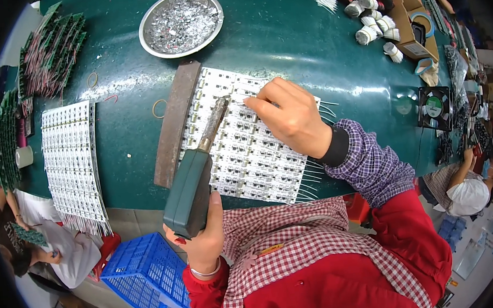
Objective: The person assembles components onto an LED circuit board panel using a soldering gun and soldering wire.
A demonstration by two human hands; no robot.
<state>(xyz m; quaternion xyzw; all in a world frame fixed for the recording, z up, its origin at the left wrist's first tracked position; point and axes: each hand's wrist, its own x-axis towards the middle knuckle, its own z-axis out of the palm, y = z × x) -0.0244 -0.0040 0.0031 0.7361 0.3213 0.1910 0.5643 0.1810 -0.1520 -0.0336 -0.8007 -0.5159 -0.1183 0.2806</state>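
In the head view, the left hand (204, 235) is wrapped around the dark green handle of a soldering tool (187, 193), just in front of the near edge of the green tabletop (115, 25); the metal barrel slants up and away over a white circuit-board panel (246, 148). The right hand (296, 118) is over the panel's far right part, fingers mostly curled, one fingertip just beside the tool's tip; whether it pinches something thin I cannot tell, nor whether the tip touches the board. The panel lies tilted, its near corner at the tabletop's near edge, with thin white wires (313, 192) sticking out along its right side. A rusty-brown metal bar (177, 124) runs along the panel's left side, bounding that flank. Beyond the bar's far end sits a round metal bowl (183, 54) of silvery scraps. To the left, a stretch of green surface separates the bar from a stack of white panels (70, 162), whose wired ends hang past the near edge. Rightward, a wider green stretch runs from the right hand to a black fan (434, 107). White-ended wire bundles (384, 23) and an open cardboard box (415, 52) line the far right, well apart from the panel.
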